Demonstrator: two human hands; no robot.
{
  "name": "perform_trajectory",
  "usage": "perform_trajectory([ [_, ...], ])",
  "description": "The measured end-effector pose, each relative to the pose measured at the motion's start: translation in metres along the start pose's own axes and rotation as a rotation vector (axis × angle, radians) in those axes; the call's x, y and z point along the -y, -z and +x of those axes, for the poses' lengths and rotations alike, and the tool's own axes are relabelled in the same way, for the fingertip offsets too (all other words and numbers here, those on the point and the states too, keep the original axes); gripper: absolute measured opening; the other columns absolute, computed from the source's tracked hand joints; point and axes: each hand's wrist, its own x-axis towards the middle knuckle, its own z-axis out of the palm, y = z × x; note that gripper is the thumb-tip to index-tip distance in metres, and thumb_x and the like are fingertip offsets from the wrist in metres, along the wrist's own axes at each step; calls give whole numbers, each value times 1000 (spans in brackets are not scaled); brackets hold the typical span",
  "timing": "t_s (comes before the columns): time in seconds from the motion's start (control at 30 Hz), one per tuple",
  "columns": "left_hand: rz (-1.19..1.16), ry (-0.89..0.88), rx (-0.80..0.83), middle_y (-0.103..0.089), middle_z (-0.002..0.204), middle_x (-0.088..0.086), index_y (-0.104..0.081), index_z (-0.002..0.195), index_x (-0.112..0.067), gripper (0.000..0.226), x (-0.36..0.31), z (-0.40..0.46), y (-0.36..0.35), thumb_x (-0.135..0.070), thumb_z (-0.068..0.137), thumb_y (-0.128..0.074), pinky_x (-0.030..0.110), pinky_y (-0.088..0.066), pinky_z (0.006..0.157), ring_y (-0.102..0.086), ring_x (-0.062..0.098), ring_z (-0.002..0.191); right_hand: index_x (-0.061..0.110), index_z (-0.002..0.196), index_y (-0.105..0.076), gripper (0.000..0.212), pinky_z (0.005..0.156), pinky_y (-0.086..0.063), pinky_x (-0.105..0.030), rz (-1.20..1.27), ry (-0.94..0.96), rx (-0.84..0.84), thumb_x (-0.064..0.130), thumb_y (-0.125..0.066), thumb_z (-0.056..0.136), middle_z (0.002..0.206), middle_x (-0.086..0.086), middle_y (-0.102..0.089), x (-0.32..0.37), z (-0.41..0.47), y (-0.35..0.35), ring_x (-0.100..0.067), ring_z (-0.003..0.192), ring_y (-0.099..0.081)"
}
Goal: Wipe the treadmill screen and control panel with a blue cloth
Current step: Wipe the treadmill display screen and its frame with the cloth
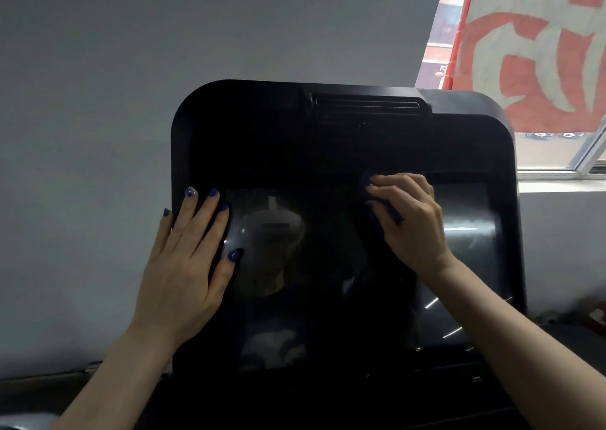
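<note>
We press our left hand (pixel 183 265), fingers spread flat, on the left edge of the glossy black treadmill screen (pixel 328 265); our right hand (pixel 410 223) grips the bunched dark-blue cloth (pixel 377 206) against the screen's upper middle.

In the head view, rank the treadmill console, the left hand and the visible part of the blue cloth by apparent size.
1. Treadmill console, by far the largest.
2. Left hand, flat against the console's left edge.
3. Blue cloth, mostly hidden under the right hand, so only its visible part counts.

blue cloth (pixel 382 211) mostly under fingers (pixel 390 180)
</note>
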Motion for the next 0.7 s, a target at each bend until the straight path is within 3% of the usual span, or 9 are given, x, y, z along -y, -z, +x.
perform_trajectory([
  [0.13, -16, 0, -2, -27, 163, 9, -41, 149, -2, 57, 0, -1, -2, -33, 101, -37, 37, -3, 126, -11, 26, 155, 4, 94, -75, 8, 87, -49, -45, 14, 12, 7, 6, -72, 87, 104, -5, -71, -5, 8, 5, -27, 97, -61],
  [0.37, 1, -3, 37, -24, 164, 9, -38, 151, -2, 62, 2, -4, -1, -42, 105, -26, 38, -1, 126, -9, 27, 155, 5, 93, -75, 7, 88, -48, -44, 77, 68, 67, 7, -73, 87, 107, -5, -71, 14, 13, -9, -25, 99, -60],
  [0.53, 15, -17, 48, -21, 165, 8, -35, 152, -4, 60, 3, -11, -2, -38, 102, -33, 40, -3, 126, -10, 27, 155, 4, 93, -74, 8, 92, -47, -39, 36, -4, 22, 6, -69, 87, 112, -8, -67, 27, 18, -20, -24, 103, -57],
  [0.7, 18, -1, 60, -13, 167, 10, -27, 155, -4, 63, 5, -13, -2, -37, 102, -33, 40, -3, 126, -8, 25, 155, 5, 93, -76, 7, 89, -47, -41, 65, 102, 85, 7, -71, 89, 107, -5, -71, 17, 17, -10, -24, 100, -61],
])
